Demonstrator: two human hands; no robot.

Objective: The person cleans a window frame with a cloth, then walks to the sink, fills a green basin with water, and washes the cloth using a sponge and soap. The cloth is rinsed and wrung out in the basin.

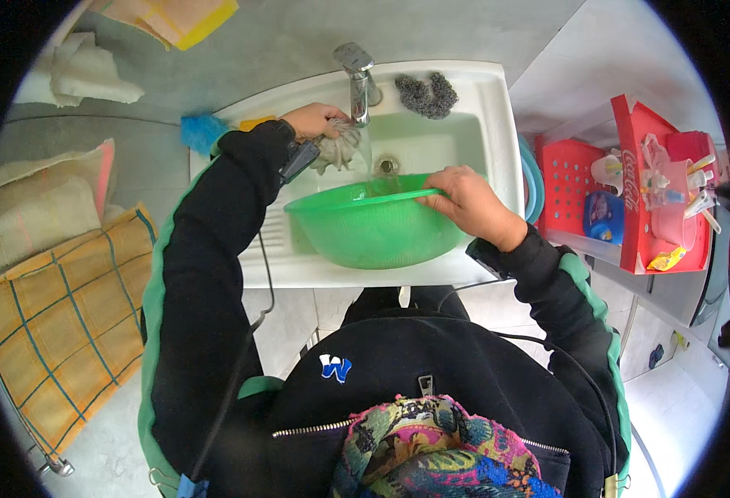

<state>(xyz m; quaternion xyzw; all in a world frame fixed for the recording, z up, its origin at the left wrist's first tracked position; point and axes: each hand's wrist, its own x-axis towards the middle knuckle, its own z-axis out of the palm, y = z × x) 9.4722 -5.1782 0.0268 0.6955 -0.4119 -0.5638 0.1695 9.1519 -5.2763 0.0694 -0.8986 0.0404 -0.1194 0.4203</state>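
My left hand (315,121) grips a bunched greyish cloth (338,146) just left of the chrome faucet (359,81). Water runs from the spout down into a green plastic basin (380,230), which is tilted over the front of the white sink (508,155). My right hand (474,202) holds the basin by its right rim, thumb and fingers closed around the edge. Behind the basin the drain (386,165) shows in the sink's bowl. How much water the basin holds cannot be told.
Dark scouring mesh (427,94) lies on the sink's back ledge, and a blue mesh puff (203,132) at its left corner. Red baskets (570,187) with toiletries stand on the right. Towels (72,330) hang on the left. Cables run from both wrists.
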